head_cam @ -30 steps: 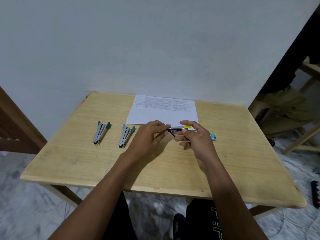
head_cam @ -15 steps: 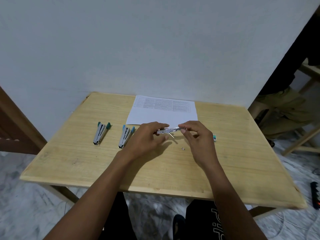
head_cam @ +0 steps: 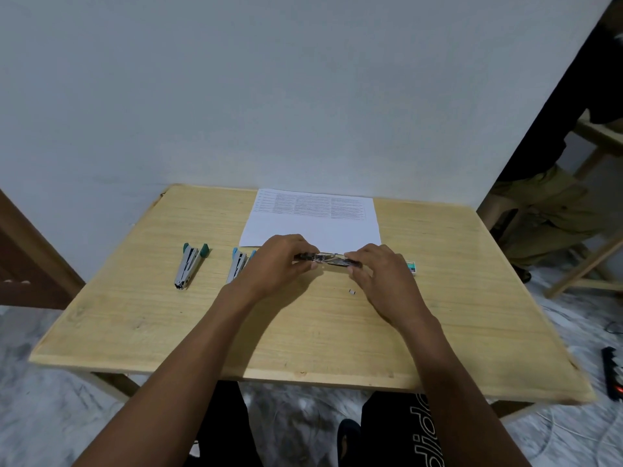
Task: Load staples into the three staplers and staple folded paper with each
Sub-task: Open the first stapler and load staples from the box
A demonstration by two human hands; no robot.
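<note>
My left hand and my right hand both grip a small metal stapler, swung open into a nearly flat line just above the table. A small loose piece of staples lies on the wood below my right hand. A printed white sheet of paper lies flat behind my hands. A green-tipped stapler lies at the left. A blue-tipped stapler lies beside my left wrist, partly hidden by it. A small staple box peeks out to the right of my right hand.
The wooden table stands against a white wall. A seated person's legs and a wooden stool frame are at the right. A power strip lies on the marble floor at the far right.
The stapler went from folded to spread open and flat between my hands. A small piece of staples dropped onto the table under my right hand.
</note>
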